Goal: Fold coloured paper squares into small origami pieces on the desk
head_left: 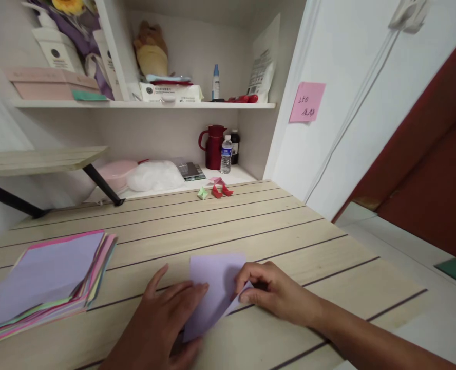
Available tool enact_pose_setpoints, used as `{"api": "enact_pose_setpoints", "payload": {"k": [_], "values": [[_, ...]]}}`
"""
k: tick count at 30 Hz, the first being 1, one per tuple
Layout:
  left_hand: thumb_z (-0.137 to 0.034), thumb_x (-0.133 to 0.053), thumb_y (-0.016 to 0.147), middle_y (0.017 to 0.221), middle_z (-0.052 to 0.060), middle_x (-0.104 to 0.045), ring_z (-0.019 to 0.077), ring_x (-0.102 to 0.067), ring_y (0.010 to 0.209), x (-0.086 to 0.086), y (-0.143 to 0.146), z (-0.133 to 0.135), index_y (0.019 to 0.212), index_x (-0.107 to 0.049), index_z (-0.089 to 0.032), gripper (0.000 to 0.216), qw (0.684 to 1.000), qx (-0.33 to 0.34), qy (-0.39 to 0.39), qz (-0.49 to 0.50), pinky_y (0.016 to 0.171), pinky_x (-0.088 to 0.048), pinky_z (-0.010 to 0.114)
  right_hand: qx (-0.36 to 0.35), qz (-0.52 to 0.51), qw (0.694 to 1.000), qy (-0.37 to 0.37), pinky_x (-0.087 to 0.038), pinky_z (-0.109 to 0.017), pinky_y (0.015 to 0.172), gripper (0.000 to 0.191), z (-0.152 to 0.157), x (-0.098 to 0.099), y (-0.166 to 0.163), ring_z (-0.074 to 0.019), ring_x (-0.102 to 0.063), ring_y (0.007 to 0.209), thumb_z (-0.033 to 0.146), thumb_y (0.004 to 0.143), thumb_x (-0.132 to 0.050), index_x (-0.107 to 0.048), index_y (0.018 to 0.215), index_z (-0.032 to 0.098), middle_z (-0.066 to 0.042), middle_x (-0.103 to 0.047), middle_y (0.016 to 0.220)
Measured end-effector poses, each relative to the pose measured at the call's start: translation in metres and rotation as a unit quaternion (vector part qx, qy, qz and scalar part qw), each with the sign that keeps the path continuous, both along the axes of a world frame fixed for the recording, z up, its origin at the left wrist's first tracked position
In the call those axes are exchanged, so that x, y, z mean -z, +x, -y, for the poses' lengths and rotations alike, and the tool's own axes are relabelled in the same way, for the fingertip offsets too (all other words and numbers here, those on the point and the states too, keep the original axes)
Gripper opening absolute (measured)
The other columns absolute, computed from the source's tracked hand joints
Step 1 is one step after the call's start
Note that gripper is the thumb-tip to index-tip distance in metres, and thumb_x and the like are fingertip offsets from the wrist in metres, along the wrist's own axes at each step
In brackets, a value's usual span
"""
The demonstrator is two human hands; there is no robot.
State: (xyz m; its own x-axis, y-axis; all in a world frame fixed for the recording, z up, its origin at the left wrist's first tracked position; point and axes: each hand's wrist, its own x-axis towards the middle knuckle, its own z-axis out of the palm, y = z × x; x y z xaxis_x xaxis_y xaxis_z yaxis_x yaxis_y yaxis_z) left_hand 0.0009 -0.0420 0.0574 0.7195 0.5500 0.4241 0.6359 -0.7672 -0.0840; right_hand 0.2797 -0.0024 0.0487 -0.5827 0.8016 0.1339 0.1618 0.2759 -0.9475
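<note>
A sheet of purple paper (212, 280) lies on the striped wooden table between my hands, its right side lifted and bent over. My right hand (264, 290) pinches that raised right edge between thumb and fingers. On the left side of the sheet rests my left hand (174, 313), fingers stretched and spread, with the fingertips touching the paper. The thumb of that hand is near the sheet's lower edge. A stack of coloured paper (58, 272) sits to the left, a purple sheet on top.
Small folded paper pieces, a green one (202, 193) and red ones (216, 191), stand at the table's far edge. Behind them a shelf holds a red jug (214, 147), a water bottle (226, 155) and a white plastic bag (154, 176). A raised wooden stand (43, 159) is at left.
</note>
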Motion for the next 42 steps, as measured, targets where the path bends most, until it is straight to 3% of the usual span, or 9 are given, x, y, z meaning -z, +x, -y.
{"api": "enact_pose_setpoints", "payload": {"k": [4,7,10,15,18,21,28,33,42], "values": [[-0.027,-0.062,0.086,0.106,-0.004,-0.074,0.0155,-0.069,0.098,0.006,0.003,-0.006,0.128,-0.054,-0.025,0.042,0.998,-0.045,-0.024,0.044,0.119,-0.017,0.043,0.044,0.048,0.998,-0.017,-0.043,-0.025,0.072,0.03,0.003,-0.004,0.006,-0.0163,-0.061,0.086,0.021,0.084,-0.07,-0.063,0.113,0.026,0.0,-0.066,0.095],[-0.027,-0.053,0.093,0.088,-0.006,-0.074,0.0169,-0.069,0.082,0.008,0.012,-0.017,0.107,-0.064,-0.029,0.018,0.987,-0.096,-0.099,0.087,0.105,-0.036,0.055,0.078,0.089,0.993,-0.014,-0.041,-0.023,0.067,0.03,0.002,-0.009,0.003,-0.0145,-0.057,0.078,0.019,0.084,-0.066,-0.063,0.112,0.028,0.002,-0.062,0.09],[-0.031,-0.048,0.095,0.08,-0.004,-0.072,0.0188,-0.067,0.078,0.005,0.025,-0.028,0.092,-0.068,-0.027,0.021,0.967,-0.154,-0.167,0.113,0.104,-0.036,0.062,0.107,0.133,0.985,-0.005,-0.038,-0.023,0.061,0.027,-0.003,-0.014,-0.003,-0.013,-0.052,0.068,0.021,0.085,-0.064,-0.063,0.111,0.028,0.003,-0.061,0.083],[-0.042,-0.043,0.095,0.07,0.0,-0.068,0.0222,-0.062,0.074,0.0,0.042,-0.047,0.075,-0.064,-0.022,0.034,0.931,-0.253,-0.24,0.107,0.093,-0.041,0.056,0.139,0.309,0.939,0.062,-0.033,-0.025,0.061,0.016,-0.021,-0.021,-0.006,-0.0153,-0.054,0.065,0.031,0.085,-0.065,-0.065,0.101,0.027,0.002,-0.065,0.074],[-0.05,-0.052,0.088,0.077,0.002,-0.069,0.0263,-0.061,0.081,0.004,0.043,-0.055,0.079,-0.066,-0.023,0.032,0.918,-0.262,-0.267,0.133,0.087,-0.042,0.052,0.143,0.356,0.919,0.088,-0.03,-0.025,0.059,0.011,-0.03,-0.019,-0.005,-0.0151,-0.054,0.064,0.034,0.084,-0.068,-0.066,0.091,0.026,0.003,-0.066,0.071],[-0.05,-0.057,0.084,0.077,0.0,-0.069,0.0263,-0.062,0.082,0.01,0.034,-0.058,0.086,-0.069,-0.026,0.026,0.901,-0.271,-0.294,0.166,0.089,-0.041,0.05,0.129,0.325,0.933,0.085,-0.031,-0.023,0.059,0.006,-0.037,-0.015,-0.011,-0.0131,-0.054,0.062,0.029,0.083,-0.069,-0.066,0.083,0.025,0.004,-0.065,0.067],[-0.041,-0.056,0.082,0.095,0.002,-0.075,0.0282,-0.065,0.094,0.018,0.012,-0.05,0.094,-0.069,-0.028,0.022,0.888,-0.344,-0.245,0.184,0.099,-0.035,0.053,0.088,0.281,0.95,0.105,-0.038,-0.023,0.065,0.01,-0.051,-0.013,-0.044,-0.0146,-0.063,0.069,0.023,0.085,-0.066,-0.07,0.093,0.028,0.004,-0.072,0.077],[-0.04,-0.057,0.077,0.066,-0.002,-0.063,0.0239,-0.062,0.071,0.016,0.01,-0.047,0.129,-0.058,-0.02,0.056,0.857,-0.388,-0.284,0.188,0.097,-0.039,0.053,0.124,0.282,0.946,0.096,-0.042,-0.026,0.069,0.02,-0.059,-0.004,-0.043,-0.0179,-0.067,0.075,0.026,0.087,-0.063,-0.067,0.106,0.03,0.002,-0.075,0.085],[-0.048,-0.053,0.08,0.059,-0.006,-0.057,0.0202,-0.057,0.064,0.018,0.008,-0.05,0.127,-0.058,-0.023,0.054,0.845,-0.374,-0.304,0.231,0.101,-0.036,0.054,0.122,0.252,0.958,0.064,-0.042,-0.023,0.062,0.022,-0.063,-0.001,-0.043,-0.0142,-0.061,0.066,0.031,0.081,-0.073,-0.07,0.103,0.031,0.005,-0.072,0.079]]}}
